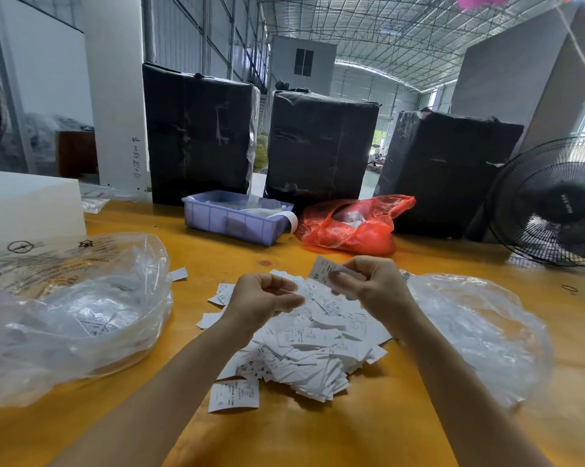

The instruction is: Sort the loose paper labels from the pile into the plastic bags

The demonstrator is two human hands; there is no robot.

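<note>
A pile of white paper labels [313,345] lies on the yellow table [318,433] in front of me. My right hand [368,284] is raised over the pile's far side and pinches a small stack of labels [321,271], the top one marked "XS". My left hand [260,298] hovers over the pile's left side with curled fingers pinching a thin label seen edge-on. A clear plastic bag [82,311] holding labels lies open at the left. A second clear plastic bag [479,332] lies at the right.
A purple plastic bin [230,224] and a red plastic bag [355,224] sit beyond the pile. Three black wrapped bales [318,143] stand at the table's far edge. A black fan [550,203] is at the right, a white box [25,203] at the left.
</note>
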